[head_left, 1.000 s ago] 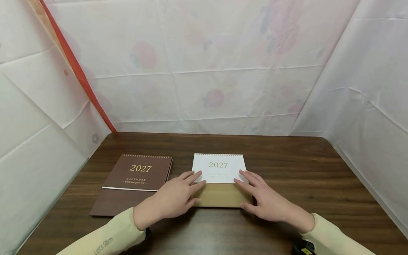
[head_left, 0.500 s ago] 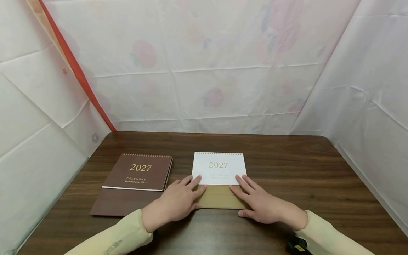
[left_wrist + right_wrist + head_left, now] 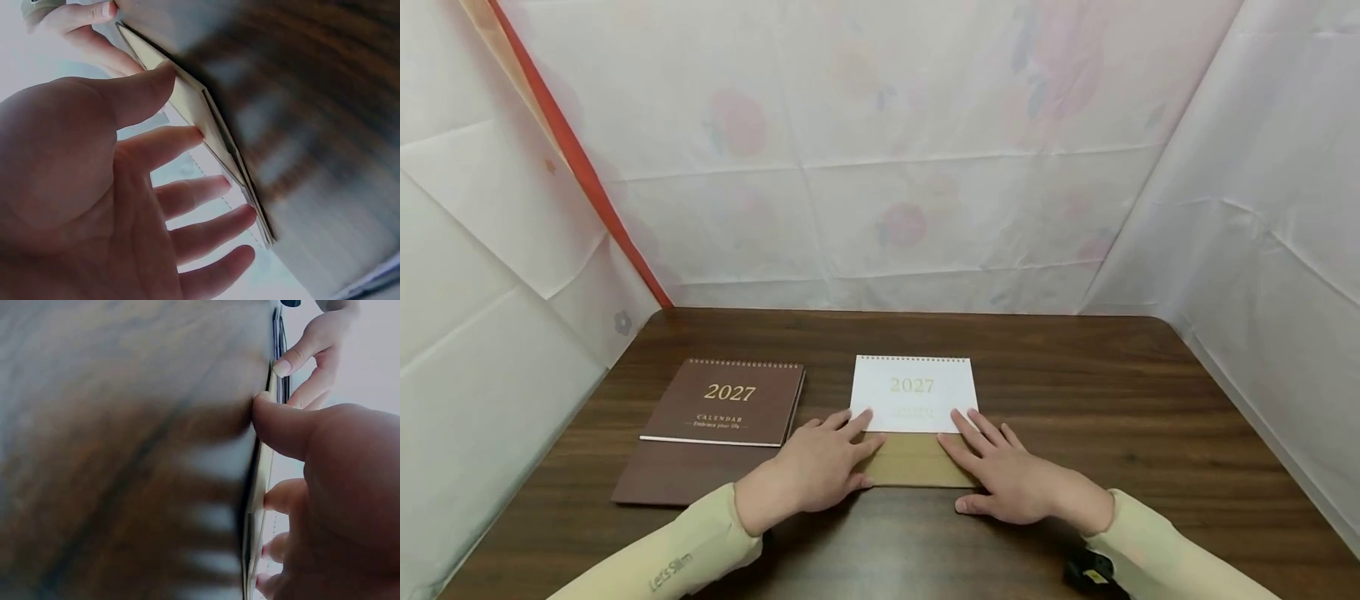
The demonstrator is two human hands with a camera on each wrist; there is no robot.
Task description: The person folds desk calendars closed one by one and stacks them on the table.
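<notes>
A white 2027 desk calendar [image 3: 913,387] with a spiral top edge lies low on the table, its tan base panel [image 3: 917,462] showing in front. My left hand [image 3: 816,467] rests its spread, nearly straight fingers on the calendar's left side. On the opposite side, my right hand [image 3: 1011,475] touches the pages and the panel with its fingertips, the thumb near the front edge. In the left wrist view, the thumb and index finger of the left hand [image 3: 81,162] lie at the tan panel [image 3: 190,103]. The right hand [image 3: 356,481] has its thumb by the panel's edge in the right wrist view.
A larger brown 2027 desk calendar [image 3: 730,400] lies left of my left hand, with its brown base panel [image 3: 681,475] in front. The dark wooden table [image 3: 1120,383] is bounded by a patterned white curtain [image 3: 887,192] behind and cloth at both sides.
Both hands have shifted slightly inward, towards each other, over the white calendar. Their fingers stay spread on it. The brown calendar has not moved.
</notes>
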